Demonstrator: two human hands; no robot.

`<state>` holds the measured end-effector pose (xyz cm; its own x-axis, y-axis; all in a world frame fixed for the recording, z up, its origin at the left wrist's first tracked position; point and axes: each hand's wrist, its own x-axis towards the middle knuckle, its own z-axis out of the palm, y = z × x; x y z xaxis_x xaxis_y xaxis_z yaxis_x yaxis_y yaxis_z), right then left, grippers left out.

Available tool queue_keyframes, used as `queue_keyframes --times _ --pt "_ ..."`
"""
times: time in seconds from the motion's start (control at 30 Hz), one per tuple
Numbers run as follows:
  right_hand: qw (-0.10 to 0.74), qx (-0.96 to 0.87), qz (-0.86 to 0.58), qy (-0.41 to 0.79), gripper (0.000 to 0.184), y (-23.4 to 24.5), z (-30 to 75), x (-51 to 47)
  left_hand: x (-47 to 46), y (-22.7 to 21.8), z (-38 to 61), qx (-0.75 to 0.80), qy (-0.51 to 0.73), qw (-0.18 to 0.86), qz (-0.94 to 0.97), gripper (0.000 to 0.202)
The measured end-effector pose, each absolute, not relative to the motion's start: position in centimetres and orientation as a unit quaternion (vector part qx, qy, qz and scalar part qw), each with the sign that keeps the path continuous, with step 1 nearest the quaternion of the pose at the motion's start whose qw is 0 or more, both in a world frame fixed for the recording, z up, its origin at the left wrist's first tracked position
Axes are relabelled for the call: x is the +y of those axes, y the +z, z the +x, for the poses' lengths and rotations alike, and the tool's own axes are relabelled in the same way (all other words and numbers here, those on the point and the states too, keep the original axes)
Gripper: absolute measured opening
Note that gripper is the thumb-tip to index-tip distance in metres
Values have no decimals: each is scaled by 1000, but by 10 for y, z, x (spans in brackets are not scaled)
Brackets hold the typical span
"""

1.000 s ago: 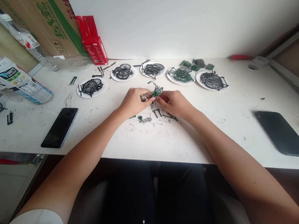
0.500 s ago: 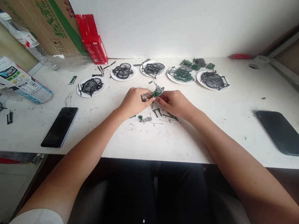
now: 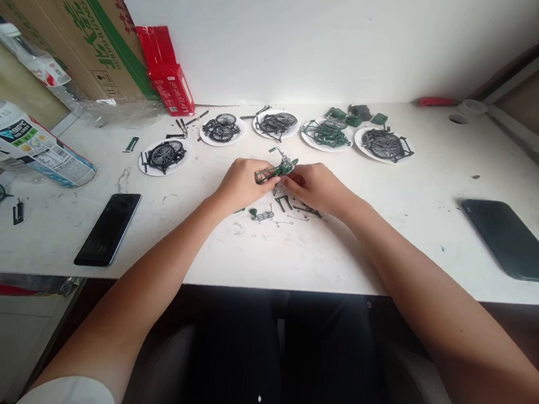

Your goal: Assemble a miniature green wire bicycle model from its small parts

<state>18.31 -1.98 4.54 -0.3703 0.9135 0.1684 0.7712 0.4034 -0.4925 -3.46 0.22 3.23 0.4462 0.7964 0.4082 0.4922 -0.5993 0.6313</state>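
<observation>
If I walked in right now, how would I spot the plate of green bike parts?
On the white table, find five paper plates. Count to the fourth plate from the left; its parts are mostly green, while the other four hold dark ones.

Glossy phone (image 3: 107, 229), smooth scuffed tabletop (image 3: 403, 196)

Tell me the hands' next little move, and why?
Perhaps the bare right hand should let go and pick up the thin dark-green forked part: both hands pinch the small green toy bicycle frame with silver handlebars, the left hand looks able to hold it alone, and that part lies loose on the white tabletop nearby.
</observation>
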Motion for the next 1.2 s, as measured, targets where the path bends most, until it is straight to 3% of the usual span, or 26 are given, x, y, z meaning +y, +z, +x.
queue_keyframes --times 1.2 --pt "210 -814 -516 166 28 44 184 -19 1 33 -34 391 349 213 825 25"
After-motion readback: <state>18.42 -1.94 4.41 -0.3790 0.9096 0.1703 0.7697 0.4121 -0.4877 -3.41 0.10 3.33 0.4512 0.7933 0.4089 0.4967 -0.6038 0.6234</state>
